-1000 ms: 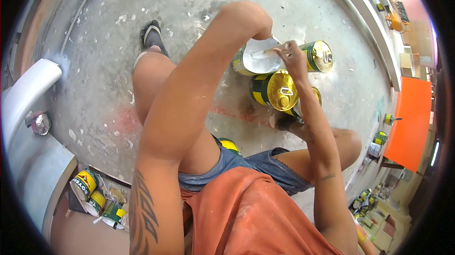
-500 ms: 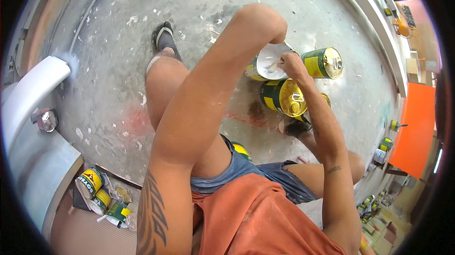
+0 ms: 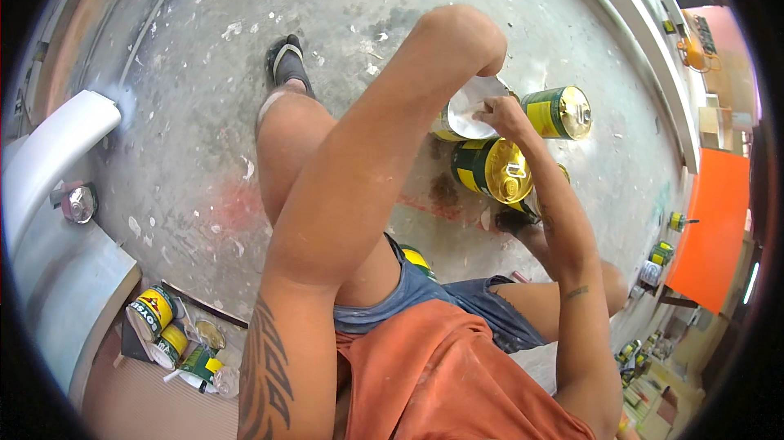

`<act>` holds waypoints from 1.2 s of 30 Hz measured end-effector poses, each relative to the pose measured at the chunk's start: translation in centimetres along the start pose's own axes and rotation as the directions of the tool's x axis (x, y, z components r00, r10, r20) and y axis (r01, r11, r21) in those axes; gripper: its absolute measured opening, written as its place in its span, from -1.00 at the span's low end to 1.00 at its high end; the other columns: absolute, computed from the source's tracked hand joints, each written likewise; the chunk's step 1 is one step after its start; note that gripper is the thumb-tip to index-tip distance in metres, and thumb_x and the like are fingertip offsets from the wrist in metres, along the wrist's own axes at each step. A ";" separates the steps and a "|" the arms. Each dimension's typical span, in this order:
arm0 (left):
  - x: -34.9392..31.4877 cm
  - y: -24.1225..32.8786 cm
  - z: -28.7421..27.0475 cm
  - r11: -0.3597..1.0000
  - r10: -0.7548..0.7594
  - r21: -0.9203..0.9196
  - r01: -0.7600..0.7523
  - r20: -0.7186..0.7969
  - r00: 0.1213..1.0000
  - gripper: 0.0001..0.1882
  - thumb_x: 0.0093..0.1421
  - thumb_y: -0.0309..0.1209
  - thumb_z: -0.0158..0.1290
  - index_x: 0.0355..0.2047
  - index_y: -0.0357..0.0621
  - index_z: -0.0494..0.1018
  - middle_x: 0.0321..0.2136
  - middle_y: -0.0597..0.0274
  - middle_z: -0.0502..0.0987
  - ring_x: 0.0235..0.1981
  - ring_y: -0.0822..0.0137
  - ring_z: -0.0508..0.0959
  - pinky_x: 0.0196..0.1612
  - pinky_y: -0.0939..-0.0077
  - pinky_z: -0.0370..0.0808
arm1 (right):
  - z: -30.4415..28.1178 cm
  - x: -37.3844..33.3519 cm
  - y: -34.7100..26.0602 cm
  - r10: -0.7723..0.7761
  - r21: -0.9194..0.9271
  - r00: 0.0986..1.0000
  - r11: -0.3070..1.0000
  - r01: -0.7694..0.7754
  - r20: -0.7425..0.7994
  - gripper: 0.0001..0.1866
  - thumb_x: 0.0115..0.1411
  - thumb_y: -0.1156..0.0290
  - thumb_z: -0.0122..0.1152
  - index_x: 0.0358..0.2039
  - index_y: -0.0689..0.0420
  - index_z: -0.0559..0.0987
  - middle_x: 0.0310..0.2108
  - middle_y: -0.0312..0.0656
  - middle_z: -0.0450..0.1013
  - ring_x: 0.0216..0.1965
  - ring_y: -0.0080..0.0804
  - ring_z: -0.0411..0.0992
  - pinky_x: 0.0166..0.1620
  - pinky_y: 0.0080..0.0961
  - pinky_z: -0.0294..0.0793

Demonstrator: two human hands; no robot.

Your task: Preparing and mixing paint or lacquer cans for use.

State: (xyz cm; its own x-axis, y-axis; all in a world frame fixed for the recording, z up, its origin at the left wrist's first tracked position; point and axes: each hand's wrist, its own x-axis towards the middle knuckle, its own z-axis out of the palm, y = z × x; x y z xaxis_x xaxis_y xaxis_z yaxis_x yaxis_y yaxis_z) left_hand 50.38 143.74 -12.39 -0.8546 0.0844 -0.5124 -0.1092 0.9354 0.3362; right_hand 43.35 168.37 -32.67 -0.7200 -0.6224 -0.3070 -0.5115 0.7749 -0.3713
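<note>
A paint can (image 3: 445, 127) with a white inside stands on the floor, its mouth towards me. My right hand (image 3: 501, 116) is at its mouth, fingers closed and pointing inside. Whatever they grip is too pale and small to make out. My left arm stretches across to the far side of the can. There my left hand (image 3: 492, 60) bends down at the rim, its fingers hidden behind the wrist. Beside my right hand stands a green and yellow can (image 3: 555, 112). A larger can (image 3: 498, 170) with a gold lid and handle is just nearer.
At the lower left, several used cans (image 3: 155, 313) sit by a curved pale panel (image 3: 69, 276). A white curved piece (image 3: 65, 146) juts in at the left. On the right are a long white beam (image 3: 645, 56) and an orange board (image 3: 704, 227). Paint spots mark the concrete floor (image 3: 196, 113).
My right hand has shifted slightly within the can's mouth, its fingers lying lower towards the white inside. The left arm has moved a little to the right, with the view shifting slightly too.
</note>
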 end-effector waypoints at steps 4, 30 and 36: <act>-0.1 -0.1 0.0 1.000 0.023 0.010 -0.023 0.001 1.000 -0.53 0.40 0.00 -0.01 0.14 0.02 0.56 0.14 0.10 0.56 0.18 -0.02 0.52 0.16 0.03 0.50 | -1.1 0.9 0.8 0.031 -0.087 0.990 0.996 -0.019 0.139 -0.67 0.05 0.24 0.40 -0.43 0.30 0.61 -0.47 0.17 0.53 -0.38 0.14 0.54 -0.26 -0.11 0.46; -0.8 -0.2 -0.7 0.998 -0.050 -0.031 0.051 0.024 0.998 -0.52 0.41 0.00 -0.03 0.20 0.08 0.52 0.21 0.12 0.51 0.21 0.01 0.50 0.20 -0.01 0.47 | -0.3 0.4 0.2 -0.084 -0.102 0.985 0.992 0.069 -0.148 -0.65 0.11 0.20 0.41 -0.47 0.26 0.55 -0.49 0.06 0.52 -0.34 0.12 0.53 -0.24 -0.06 0.49; -0.6 -0.4 -0.5 0.999 -0.052 -0.003 0.052 0.025 0.998 -0.56 0.40 -0.06 -0.01 0.17 0.06 0.54 0.18 0.14 0.53 0.18 0.01 0.52 0.18 0.00 0.49 | -1.6 0.4 1.5 -0.050 -0.179 0.998 0.982 0.054 0.029 -0.62 0.10 0.18 0.42 -0.48 0.28 0.54 -0.48 0.06 0.51 -0.35 0.11 0.52 -0.25 -0.08 0.48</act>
State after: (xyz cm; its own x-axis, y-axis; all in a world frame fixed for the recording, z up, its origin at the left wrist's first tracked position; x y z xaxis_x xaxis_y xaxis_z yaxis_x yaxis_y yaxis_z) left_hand 50.69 143.12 -11.86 -0.8349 0.0439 -0.5486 -0.1553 0.9375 0.3113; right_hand 41.54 169.50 -31.98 -0.6798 -0.6630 -0.3134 -0.6253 0.7473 -0.2246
